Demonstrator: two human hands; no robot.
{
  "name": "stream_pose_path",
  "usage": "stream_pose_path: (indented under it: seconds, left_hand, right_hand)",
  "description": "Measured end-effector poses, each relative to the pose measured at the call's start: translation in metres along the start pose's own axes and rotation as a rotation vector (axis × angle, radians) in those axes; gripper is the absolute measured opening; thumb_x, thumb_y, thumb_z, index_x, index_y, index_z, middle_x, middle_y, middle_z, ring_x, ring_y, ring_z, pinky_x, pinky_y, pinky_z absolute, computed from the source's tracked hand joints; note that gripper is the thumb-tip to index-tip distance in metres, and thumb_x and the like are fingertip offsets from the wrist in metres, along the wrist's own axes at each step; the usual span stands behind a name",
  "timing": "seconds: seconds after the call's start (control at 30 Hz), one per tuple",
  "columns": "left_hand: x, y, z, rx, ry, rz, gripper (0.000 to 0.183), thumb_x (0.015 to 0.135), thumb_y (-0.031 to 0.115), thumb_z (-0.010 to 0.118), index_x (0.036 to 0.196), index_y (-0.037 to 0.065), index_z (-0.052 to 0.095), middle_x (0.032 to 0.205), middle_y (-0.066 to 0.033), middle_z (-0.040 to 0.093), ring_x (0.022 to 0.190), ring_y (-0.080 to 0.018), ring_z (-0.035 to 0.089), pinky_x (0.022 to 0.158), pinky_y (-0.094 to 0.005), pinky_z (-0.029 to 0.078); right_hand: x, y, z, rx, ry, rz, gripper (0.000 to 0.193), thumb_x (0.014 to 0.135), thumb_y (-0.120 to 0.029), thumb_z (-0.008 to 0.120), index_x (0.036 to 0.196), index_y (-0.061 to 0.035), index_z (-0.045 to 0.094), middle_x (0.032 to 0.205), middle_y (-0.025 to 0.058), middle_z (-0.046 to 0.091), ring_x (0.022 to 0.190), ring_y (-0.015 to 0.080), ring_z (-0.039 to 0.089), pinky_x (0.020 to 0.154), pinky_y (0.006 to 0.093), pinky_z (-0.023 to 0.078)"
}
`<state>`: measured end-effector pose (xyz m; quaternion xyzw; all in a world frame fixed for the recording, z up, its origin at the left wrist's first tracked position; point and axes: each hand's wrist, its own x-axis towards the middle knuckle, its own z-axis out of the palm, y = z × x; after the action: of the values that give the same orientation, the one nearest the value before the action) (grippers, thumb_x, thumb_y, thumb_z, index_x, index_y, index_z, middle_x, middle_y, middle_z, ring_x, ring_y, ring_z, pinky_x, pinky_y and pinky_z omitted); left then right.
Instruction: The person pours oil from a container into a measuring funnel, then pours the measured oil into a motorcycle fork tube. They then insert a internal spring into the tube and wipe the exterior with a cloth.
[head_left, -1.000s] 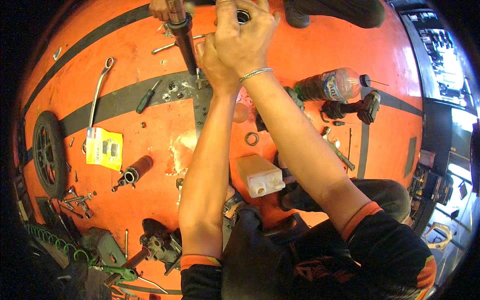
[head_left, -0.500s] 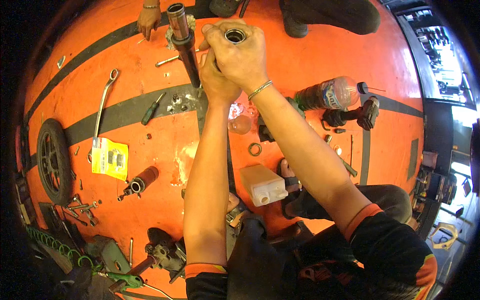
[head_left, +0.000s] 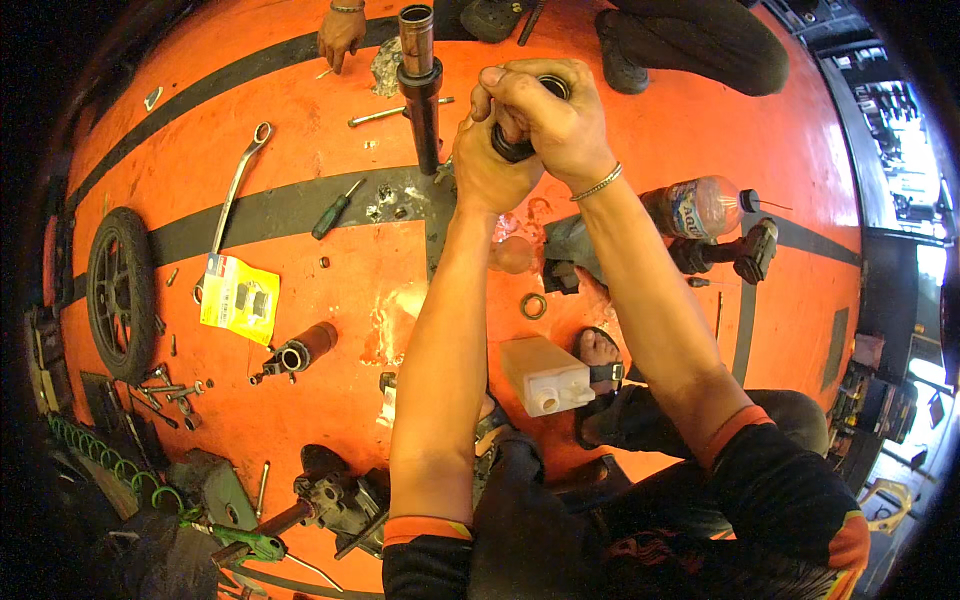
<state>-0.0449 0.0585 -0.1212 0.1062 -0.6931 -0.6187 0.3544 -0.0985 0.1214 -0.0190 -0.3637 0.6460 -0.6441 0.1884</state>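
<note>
Both my hands are wrapped round a dark metal tube, held out at arm's length. My left hand is closed on its lower part. Just above and to the right, my right hand grips the upper part, and the tube's round open end shows between its thumb and fingers. The rest of the tube is hidden by my hands. Left of them, apart from my fingers, stands a fork leg with a bare metal top and a dark lower body.
On the orange floor lie a ring, a white plastic container, a large bottle, a cordless power tool, a screwdriver, a long wrench, a yellow packet and a wheel. Another person's hand is at the far left.
The view has shifted, so the floor things appear farther right. My right hand has turned on the tube, and more of its dark side shows between my hands.
</note>
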Motion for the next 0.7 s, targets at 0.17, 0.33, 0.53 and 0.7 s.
stream_pose_path:
  seconds: [0.17, 0.33, 0.53, 0.7]
  left_hand:
    - [-0.001, 0.008, -0.003, -0.012, 0.0, 0.002, 0.031, 0.07, 0.015, 0.079, 0.097, 0.006, 0.068, 0.094, -0.0145, 0.071, 0.091, -0.0365, 0.07, 0.078, -0.0446, 0.055]
    - [-0.003, -0.013, -0.006, 0.157, -0.05, 0.016, 0.052, 0.074, 0.025, 0.084, 0.118, 0.005, 0.062, 0.104, -0.0094, 0.073, 0.094, -0.0188, 0.069, 0.082, -0.0348, 0.055]
    - [-0.005, -0.012, 0.0, 0.002, -0.006, -0.056, 0.035, 0.062, 0.016, 0.08, 0.092, 0.007, 0.066, 0.088, -0.0135, 0.062, 0.087, -0.0344, 0.061, 0.079, -0.0463, 0.051]
    - [-0.006, -0.019, -0.003, -0.024, -0.036, -0.066, 0.035, 0.063, 0.018, 0.079, 0.092, 0.006, 0.064, 0.085, -0.0127, 0.06, 0.082, -0.0327, 0.06, 0.074, -0.0437, 0.05]
  right_hand:
    - [-0.001, -0.009, 0.0, 0.008, -0.027, -0.033, 0.032, 0.093, -0.019, 0.063, 0.072, 0.0043, 0.07, 0.064, 0.009, 0.065, 0.052, 0.0089, 0.048, 0.05, 0.0266, 0.036]
    - [0.001, -0.021, 0.0, 0.051, -0.025, -0.037, 0.035, 0.094, -0.021, 0.064, 0.069, 0.0037, 0.068, 0.06, 0.0094, 0.062, 0.05, 0.01, 0.047, 0.05, 0.0278, 0.036]
    - [0.001, -0.034, -0.001, 0.094, 0.026, -0.068, 0.035, 0.094, -0.016, 0.064, 0.064, 0.0024, 0.063, 0.052, 0.0058, 0.047, 0.05, 0.0144, 0.049, 0.054, 0.0309, 0.042]
    - [0.008, -0.058, -0.019, 0.135, -0.155, -0.027, 0.033, 0.094, -0.019, 0.065, 0.068, 0.0003, 0.066, 0.066, 0.0101, 0.06, 0.066, 0.0226, 0.064, 0.069, 0.0347, 0.053]
